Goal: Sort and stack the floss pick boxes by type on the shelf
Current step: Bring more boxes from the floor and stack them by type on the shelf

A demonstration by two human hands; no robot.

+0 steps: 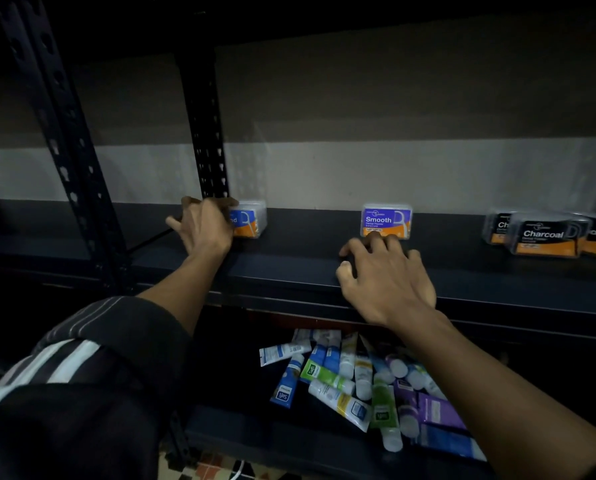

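Observation:
On the dark shelf (289, 268) my left hand (204, 225) grips the left end of a blue-and-orange floss pick box (249, 220) standing near the rear upright post. A second blue box labelled Smooth (386, 220) stands upright in the middle of the shelf. My right hand (384, 275) hovers just in front of it with fingers spread and loosely bent, holding nothing. At the right end lie three black Charcoal boxes (546, 237), overlapping one another.
Black perforated uprights (206, 133) stand at the left and behind my left hand. On the lower shelf lies a heap of several tubes (358, 382) in white, blue, green and purple. A pale wall backs the shelf.

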